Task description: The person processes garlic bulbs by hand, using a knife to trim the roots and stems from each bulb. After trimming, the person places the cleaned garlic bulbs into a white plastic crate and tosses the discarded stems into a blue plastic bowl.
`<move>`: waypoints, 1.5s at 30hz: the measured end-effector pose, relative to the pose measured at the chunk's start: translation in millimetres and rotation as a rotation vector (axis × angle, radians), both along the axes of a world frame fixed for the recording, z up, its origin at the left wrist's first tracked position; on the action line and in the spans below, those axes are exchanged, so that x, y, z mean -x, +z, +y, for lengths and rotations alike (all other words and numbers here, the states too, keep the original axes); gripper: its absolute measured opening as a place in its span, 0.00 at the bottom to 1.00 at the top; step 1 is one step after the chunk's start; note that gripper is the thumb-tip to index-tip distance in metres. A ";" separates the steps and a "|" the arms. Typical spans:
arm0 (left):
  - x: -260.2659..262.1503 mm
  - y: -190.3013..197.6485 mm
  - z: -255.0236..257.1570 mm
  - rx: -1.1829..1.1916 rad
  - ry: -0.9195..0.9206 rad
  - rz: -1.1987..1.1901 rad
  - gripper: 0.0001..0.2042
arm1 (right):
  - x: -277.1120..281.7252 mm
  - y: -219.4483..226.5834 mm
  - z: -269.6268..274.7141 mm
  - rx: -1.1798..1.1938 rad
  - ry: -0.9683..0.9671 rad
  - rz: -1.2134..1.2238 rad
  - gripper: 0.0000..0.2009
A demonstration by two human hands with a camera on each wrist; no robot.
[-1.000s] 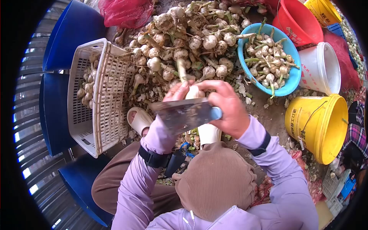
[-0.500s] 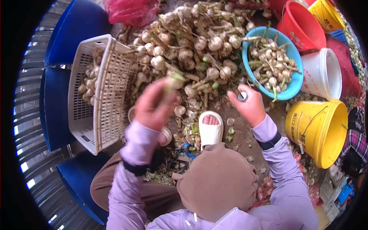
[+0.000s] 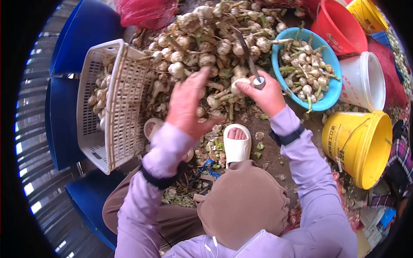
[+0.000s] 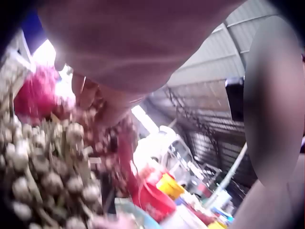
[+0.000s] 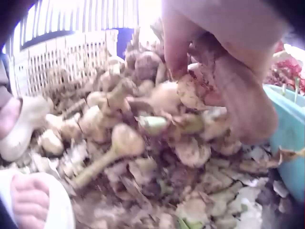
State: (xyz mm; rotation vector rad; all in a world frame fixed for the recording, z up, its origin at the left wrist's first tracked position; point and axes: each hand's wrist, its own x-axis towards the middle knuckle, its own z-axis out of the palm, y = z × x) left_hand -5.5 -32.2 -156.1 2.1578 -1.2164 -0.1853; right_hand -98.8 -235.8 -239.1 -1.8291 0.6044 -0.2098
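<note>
Your right hand (image 3: pixel 267 95) holds the knife (image 3: pixel 247 56) and pinches a garlic bulb (image 3: pixel 238 84); your left hand (image 3: pixel 187 103) hangs wide open beside it.

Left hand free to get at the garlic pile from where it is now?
Probably yes. The left hand hovers open and holds nothing, right over the near edge of the garlic pile, with nothing between them. The right hand, gripping the knife, works to one side.

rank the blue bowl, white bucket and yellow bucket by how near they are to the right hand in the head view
1. Round blue plastic bowl of garlic, just right of the right hand.
2. White plastic bucket, beyond the bowl.
3. Big yellow plastic bucket, lower right.
</note>
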 end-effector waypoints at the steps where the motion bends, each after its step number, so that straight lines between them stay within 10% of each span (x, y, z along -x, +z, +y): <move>1: 9.2 -7.5 -18.0 -0.053 -0.039 -0.030 0.45 | 10.1 17.7 5.1 -0.174 0.035 -0.042 0.21; 4: 21.3 -34.4 -41.6 0.091 -0.208 0.247 0.37 | 41.1 78.9 7.2 -0.210 0.088 -0.033 0.18; 5: 32.5 -37.4 -42.0 0.193 -0.075 0.742 0.33 | 50.5 90.5 4.3 -0.021 0.051 0.017 0.18; 8: 39.7 -39.0 -27.0 0.319 0.116 0.948 0.34 | 68.6 92.9 6.9 0.566 0.150 -0.067 0.14; 9: 33.8 -42.1 -23.9 0.236 -0.004 0.672 0.29 | 73.7 96.5 13.4 0.629 0.230 -0.078 0.13; 23: 54.2 -105.3 -4.4 0.517 -0.028 1.796 0.28 | 72.0 83.1 21.4 0.719 0.302 -0.150 0.14; 25: 58.3 12.7 -8.3 0.188 0.157 1.163 0.28 | 70.2 72.8 14.7 0.663 0.211 -0.111 0.11; 27: 59.9 11.6 3.7 0.291 0.028 0.875 0.28 | 74.2 51.1 -15.2 0.663 0.143 0.097 0.09; 30: 51.1 -12.6 0.3 0.394 0.216 1.140 0.30 | 71.5 81.4 2.6 0.408 0.198 0.005 0.14; 34: 38.7 -21.8 -7.9 0.027 -0.136 0.510 0.34 | 33.0 89.5 29.2 0.305 0.343 -0.402 0.19; 37: 36.4 -23.3 8.1 0.170 0.156 0.342 0.37 | 27.3 78.3 19.4 0.442 0.172 -0.330 0.17; 39: 33.8 -32.4 17.1 0.238 0.480 1.126 0.33 | 30.4 75.8 18.7 0.490 0.136 -0.331 0.17; 41: 44.5 -46.2 18.9 0.615 0.305 1.689 0.31 | 28.7 75.2 31.7 0.511 0.311 -0.438 0.18; 42: 43.6 -50.1 9.5 0.583 -0.044 1.072 0.33 | 28.9 73.6 39.1 0.455 0.382 -0.466 0.17; 43: 45.2 -43.5 21.7 0.328 0.056 0.724 0.29 | 34.5 72.5 39.6 0.456 0.380 -0.466 0.17; 45: 29.9 -44.1 14.1 0.464 0.207 0.967 0.21 | 44.7 70.7 28.5 0.462 0.273 -0.278 0.15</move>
